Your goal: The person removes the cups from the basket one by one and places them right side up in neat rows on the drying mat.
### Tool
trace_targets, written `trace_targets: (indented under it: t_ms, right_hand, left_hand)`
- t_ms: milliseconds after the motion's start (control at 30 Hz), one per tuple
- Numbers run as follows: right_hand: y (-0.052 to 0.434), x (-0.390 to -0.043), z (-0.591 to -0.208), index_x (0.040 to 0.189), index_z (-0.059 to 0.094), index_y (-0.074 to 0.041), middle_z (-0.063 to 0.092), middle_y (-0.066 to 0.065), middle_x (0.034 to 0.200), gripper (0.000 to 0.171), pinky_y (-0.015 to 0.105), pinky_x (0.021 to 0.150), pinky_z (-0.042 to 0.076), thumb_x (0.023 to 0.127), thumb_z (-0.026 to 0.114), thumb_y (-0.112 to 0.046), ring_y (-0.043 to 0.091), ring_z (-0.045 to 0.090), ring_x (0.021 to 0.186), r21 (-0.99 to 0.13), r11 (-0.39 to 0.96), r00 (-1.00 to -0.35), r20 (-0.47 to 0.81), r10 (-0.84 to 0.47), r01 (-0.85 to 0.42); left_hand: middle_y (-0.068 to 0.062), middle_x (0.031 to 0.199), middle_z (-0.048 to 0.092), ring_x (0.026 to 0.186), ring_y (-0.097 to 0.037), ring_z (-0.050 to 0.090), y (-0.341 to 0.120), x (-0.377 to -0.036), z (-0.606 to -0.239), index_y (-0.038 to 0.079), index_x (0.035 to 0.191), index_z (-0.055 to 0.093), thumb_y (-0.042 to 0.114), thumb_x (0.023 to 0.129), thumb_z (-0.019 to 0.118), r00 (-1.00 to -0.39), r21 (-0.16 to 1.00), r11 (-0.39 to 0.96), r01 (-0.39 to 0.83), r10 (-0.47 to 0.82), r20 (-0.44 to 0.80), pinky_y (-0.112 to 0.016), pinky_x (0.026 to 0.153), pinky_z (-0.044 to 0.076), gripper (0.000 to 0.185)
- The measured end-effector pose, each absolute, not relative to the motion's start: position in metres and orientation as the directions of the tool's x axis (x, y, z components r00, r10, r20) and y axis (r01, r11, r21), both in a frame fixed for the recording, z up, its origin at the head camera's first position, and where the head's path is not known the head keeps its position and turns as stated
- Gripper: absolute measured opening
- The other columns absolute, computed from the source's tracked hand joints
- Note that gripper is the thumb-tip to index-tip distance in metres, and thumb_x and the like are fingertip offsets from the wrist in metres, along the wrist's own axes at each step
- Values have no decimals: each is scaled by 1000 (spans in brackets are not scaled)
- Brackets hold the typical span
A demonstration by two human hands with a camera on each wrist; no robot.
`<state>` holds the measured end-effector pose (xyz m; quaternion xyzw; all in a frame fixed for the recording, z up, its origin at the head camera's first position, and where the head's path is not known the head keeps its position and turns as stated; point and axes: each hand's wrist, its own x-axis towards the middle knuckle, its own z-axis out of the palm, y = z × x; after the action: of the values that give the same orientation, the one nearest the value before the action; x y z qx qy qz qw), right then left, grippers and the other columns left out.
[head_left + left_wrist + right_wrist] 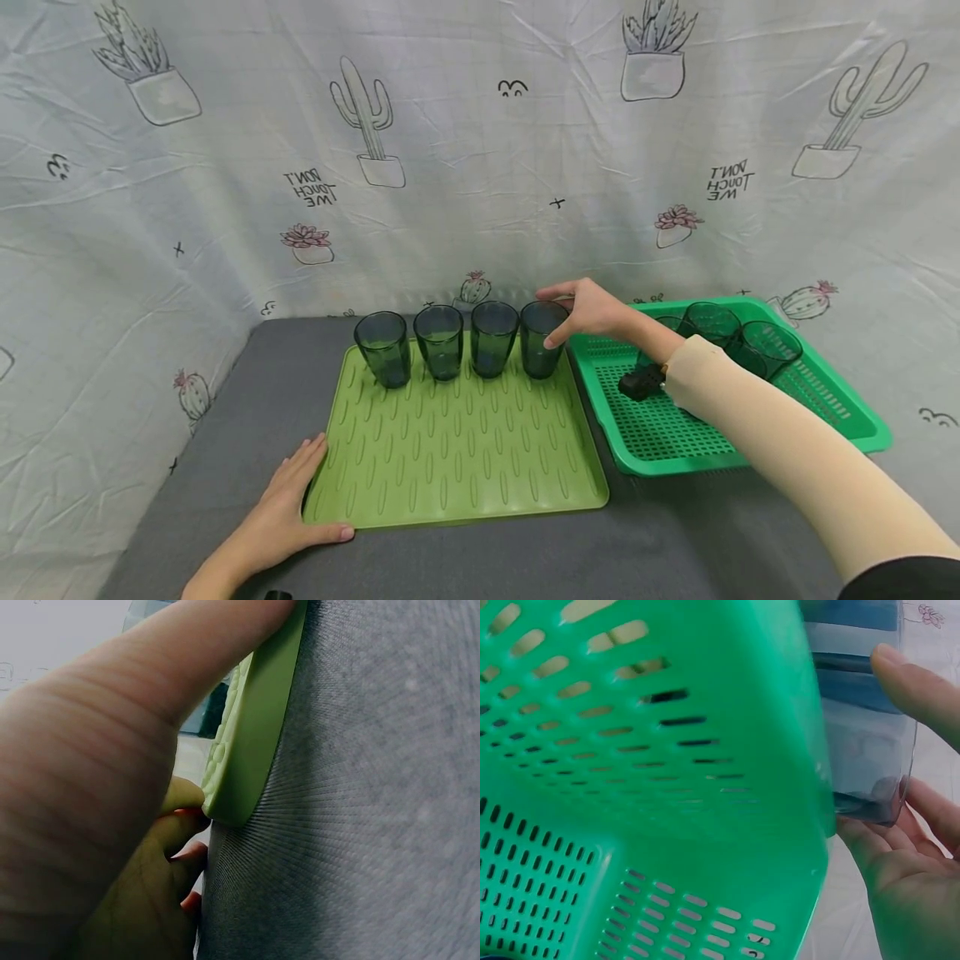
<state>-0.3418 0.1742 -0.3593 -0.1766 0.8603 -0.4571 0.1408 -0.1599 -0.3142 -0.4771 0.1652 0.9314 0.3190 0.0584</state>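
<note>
A white cloth backdrop (480, 150) hangs wrinkled behind and around a grey fabric-covered table (225, 467), wrapping its far edge and both sides. The cloth is printed with line-drawn potted cacti, small pink succulents, little black marks, and mirrored lettering above the table's far edge. Light falls evenly across the cloth, with soft shadows in its folds.

This looks like a makeshift recording booth rather than a lived-in room: a wrinkled cactus-print cloth backdrop (480, 150) closes off the back and sides, and a grey felt-covered table (225, 467) holds only staged dishware props.
</note>
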Motion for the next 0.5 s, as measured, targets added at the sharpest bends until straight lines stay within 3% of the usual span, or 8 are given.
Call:
trace_targets:
  t_ms: [500]
  right_hand:
    - [167, -337, -361, 147, 45, -6, 40, 12, 151, 90, 49, 104, 40, 69, 91, -10, 29, 37, 138, -817, 539, -890, -74, -450, -205]
  left_hand:
    - [-22, 160, 15, 145, -44, 5, -314, -158, -478, 0, 156, 21, 58, 69, 83, -940, 615, 740, 272, 342, 4, -59, 114, 2, 122]
